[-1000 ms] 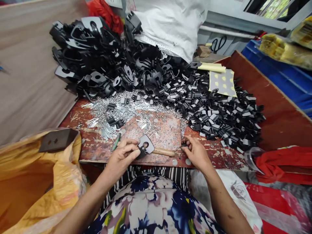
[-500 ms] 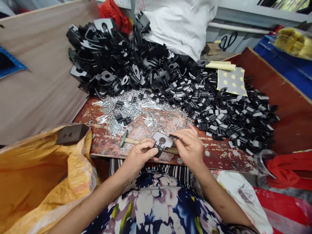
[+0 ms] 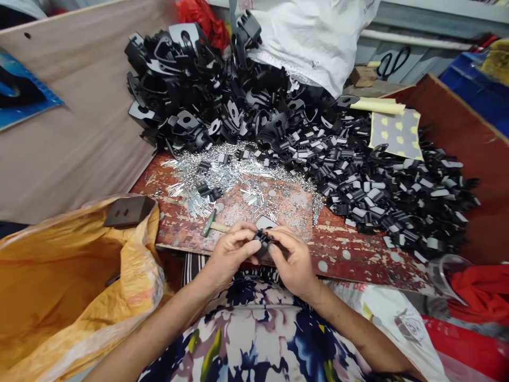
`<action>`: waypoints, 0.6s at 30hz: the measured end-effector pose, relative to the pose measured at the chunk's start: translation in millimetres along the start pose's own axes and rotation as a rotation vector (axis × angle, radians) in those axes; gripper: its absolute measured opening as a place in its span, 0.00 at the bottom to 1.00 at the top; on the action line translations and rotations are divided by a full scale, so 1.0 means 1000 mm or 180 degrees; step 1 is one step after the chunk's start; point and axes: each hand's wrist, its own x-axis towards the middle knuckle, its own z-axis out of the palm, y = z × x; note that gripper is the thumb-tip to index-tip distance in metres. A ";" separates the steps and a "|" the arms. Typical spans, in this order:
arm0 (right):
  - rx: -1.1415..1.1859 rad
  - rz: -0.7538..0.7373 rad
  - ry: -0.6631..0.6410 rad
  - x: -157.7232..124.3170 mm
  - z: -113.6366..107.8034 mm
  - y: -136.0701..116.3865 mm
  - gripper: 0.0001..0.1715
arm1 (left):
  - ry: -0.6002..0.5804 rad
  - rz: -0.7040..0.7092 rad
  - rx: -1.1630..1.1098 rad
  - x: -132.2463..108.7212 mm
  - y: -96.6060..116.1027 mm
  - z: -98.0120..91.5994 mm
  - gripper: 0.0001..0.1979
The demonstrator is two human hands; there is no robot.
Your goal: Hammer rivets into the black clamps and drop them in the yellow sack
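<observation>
Just above my lap, at the table's front edge, both hands meet on a black plastic clip part [image 3: 263,247]. Its light grey flat plate [image 3: 265,222] shows beyond the fingers. My left hand [image 3: 234,253] is closed around the part's left side, thumb on top. On the opposite side, my right hand [image 3: 292,261] pinches at the part's hinge end; the small black piece in it is mostly hidden by the fingers. Under and left of my hands lies a hammer [image 3: 209,223] with a green head and wooden handle.
Loose metal pins [image 3: 222,164] are heaped on the worn red table [image 3: 178,228]. Behind them rises a pile of large black clip parts [image 3: 183,90]; small black pieces [image 3: 369,196] spread to the right. An orange sack [image 3: 131,265] stands left, a clear plastic cup [image 3: 447,273] right.
My right hand has moved left and brought its small black piece against the larger clip part. The camera view has shifted slightly left.
</observation>
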 end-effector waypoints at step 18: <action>-0.0625 -0.0297 -0.0658 0.019 -0.027 0.005 0.26 | 0.0060 -0.0241 -0.0318 0.004 -0.002 0.003 0.11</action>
